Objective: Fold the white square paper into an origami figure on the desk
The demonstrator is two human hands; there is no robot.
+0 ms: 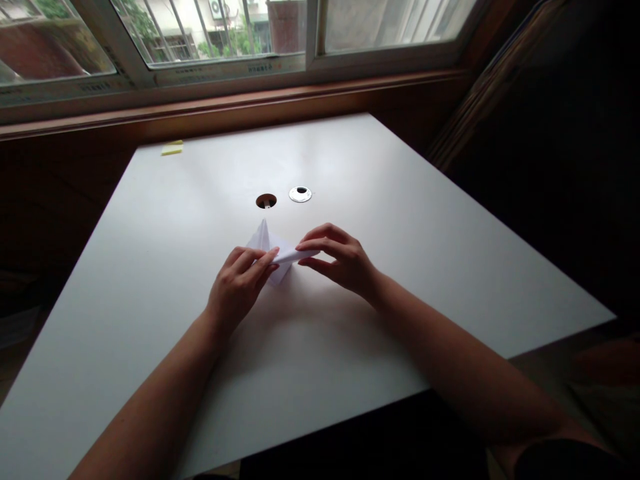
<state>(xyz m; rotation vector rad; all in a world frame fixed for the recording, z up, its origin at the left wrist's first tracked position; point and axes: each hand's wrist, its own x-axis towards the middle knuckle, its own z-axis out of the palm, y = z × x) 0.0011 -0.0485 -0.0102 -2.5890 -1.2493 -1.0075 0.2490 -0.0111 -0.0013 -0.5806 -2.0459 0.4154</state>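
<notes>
A piece of folded white paper (281,244) is held between my hands over the middle of the white table. One narrow point of it rises on the far side, and another flap stretches toward the right. My left hand (239,283) pinches the paper near its centre, thumb below and fingers on top. With thumb and fingertips, my right hand (341,259) grips the flap at the right. The paper's near left part is hidden behind my left fingers.
Beyond the paper, a round hole (266,201) opens in the white tabletop (380,193), with a round silver cover (300,195) lying beside it. A yellow-edged slip (173,148) lies at the far left corner. Past the table runs a window (215,33).
</notes>
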